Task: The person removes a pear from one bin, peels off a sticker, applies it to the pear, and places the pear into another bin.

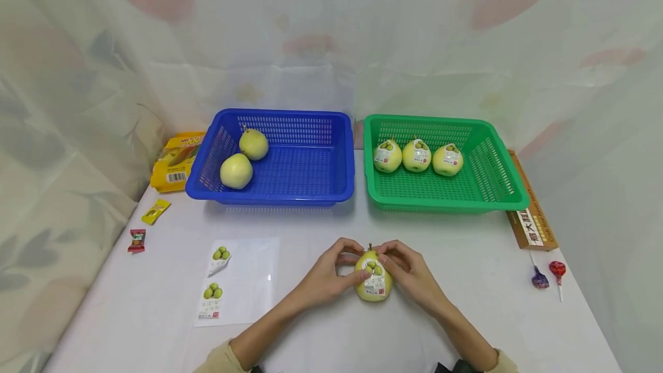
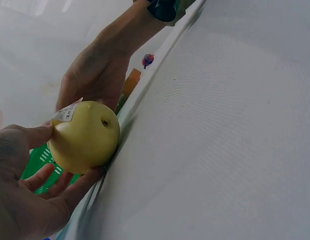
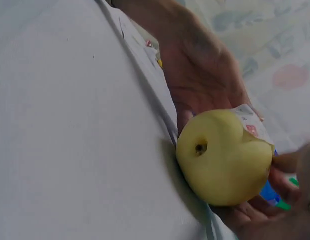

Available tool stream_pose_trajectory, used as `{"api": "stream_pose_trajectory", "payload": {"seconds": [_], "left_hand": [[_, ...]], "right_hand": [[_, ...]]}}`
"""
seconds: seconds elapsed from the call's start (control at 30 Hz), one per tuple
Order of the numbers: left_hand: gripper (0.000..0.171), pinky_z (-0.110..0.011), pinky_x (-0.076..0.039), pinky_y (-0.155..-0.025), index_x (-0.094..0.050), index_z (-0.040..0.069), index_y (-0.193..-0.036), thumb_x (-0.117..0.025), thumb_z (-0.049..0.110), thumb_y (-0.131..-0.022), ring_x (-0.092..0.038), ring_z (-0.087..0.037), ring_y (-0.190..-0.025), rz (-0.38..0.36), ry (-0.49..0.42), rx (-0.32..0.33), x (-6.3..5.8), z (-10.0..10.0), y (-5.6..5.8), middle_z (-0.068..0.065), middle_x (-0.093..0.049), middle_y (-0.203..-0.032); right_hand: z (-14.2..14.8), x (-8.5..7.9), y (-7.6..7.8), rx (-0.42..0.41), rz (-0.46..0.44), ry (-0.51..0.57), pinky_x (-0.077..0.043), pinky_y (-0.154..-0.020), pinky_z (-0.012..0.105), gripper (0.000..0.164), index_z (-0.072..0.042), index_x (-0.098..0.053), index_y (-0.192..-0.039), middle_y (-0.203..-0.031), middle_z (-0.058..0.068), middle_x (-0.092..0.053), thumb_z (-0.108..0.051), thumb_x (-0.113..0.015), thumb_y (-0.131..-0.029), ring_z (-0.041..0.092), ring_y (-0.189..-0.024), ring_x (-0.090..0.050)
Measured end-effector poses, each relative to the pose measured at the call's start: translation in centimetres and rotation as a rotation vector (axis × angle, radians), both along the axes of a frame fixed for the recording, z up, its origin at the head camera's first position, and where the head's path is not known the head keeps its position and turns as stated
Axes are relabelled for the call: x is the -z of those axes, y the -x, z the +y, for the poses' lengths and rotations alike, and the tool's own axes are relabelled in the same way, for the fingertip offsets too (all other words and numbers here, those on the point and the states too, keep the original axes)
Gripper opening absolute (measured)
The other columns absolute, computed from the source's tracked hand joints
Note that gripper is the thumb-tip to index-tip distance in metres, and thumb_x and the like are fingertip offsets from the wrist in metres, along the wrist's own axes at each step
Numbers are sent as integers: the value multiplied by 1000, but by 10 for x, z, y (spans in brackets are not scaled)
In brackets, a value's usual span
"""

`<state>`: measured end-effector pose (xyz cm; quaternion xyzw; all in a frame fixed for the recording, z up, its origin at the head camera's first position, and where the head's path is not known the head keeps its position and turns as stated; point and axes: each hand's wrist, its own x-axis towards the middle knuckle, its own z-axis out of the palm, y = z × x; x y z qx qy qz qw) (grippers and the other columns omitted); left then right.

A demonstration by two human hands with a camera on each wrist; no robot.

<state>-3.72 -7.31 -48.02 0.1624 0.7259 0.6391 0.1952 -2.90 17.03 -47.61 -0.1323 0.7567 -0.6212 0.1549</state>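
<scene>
Both hands work on one labelled pear (image 1: 369, 296) at the near middle of the desk (image 1: 311, 341), between the two baskets' near sides and the person. The left hand (image 1: 331, 272) is partly closed round the pear's left side, its thumb pressing on the printed label (image 1: 375, 284); the right hand (image 1: 409, 272) is likewise curled about the right side, thumb at the label's upper right. The stem (image 1: 370, 246) points to the far side, the base to the near side; in the left-wrist view the label's lower corner stands off the skin. Far left, a blue basket (image 1: 285, 197) holds two pears (image 1: 236, 171) in its left part; to its right, a green basket (image 1: 445, 205) contains a row of three labelled pears (image 1: 416, 157). On the left of the desk lies a backing sheet (image 1: 254, 286) bearing two stickers (image 1: 211, 298), the farther one creased. Farther left are a yellow packet (image 1: 173, 168), a small yellow wrapper (image 1: 156, 211) and a red-and-dark one (image 1: 137, 240). At the right edge, a brown box (image 1: 536, 229) lies beside the green basket, with two lollipops (image 1: 557, 269) near its near end.
</scene>
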Motion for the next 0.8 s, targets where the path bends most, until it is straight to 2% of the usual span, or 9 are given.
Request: {"api": "stream_pose_trajectory", "payload": {"seconds": [0.2, 0.27, 0.43, 0.63, 0.8], "left_hand": [[42, -27, -70, -84, -55, 6, -138, -74, 22, -104, -71, -32, -128, -66, -30, 7, 2, 0, 0, -21, -61, -143], [44, -26, -69, -86, -54, 6, -139, -74, 23, -104, -71, -33, -129, -61, -21, 14, 2, 1, 0, -20, -62, -143], [53, -21, -62, -96, -55, 9, -141, -81, 25, -98, -73, -31, -128, 10, 46, 20, 0, 1, 0, -12, -64, -144], [49, -23, -64, -96, -56, 14, -142, -78, 27, -101, -73, -29, -127, 8, 46, 36, -1, 0, -1, -9, -64, -145], [66, -23, -62, -104, -51, 14, -148, -87, 25, -94, -70, -32, -133, 53, 52, 88, 2, -3, 0, -9, -60, -150]], "right_hand": [[6, 0, -1, -195, 41, 18, -47, -121, 16, 59, -11, -49, -155, -164, 19, -48, -14, -76, -102, 4, -154, -47], [7, 1, -1, -217, 59, 16, -48, -121, 18, 64, -13, -48, -157, -166, 18, -47, -14, -78, -101, 3, -155, -45], [8, 0, -1, -248, 66, 20, -52, -119, 22, 68, -13, -48, -160, -169, 18, -45, -13, -79, -100, -4, -155, -43], [11, 0, 1, -306, 49, 64, -56, -117, 28, 76, -9, -44, -163, -172, 23, -39, -10, -81, -97, -4, -156, -40], [13, 0, 3, -290, 41, 37, -56, -117, 28, 77, -12, -45, -164, -172, 20, -41, -12, -83, -97, -8, -152, -43]]}}
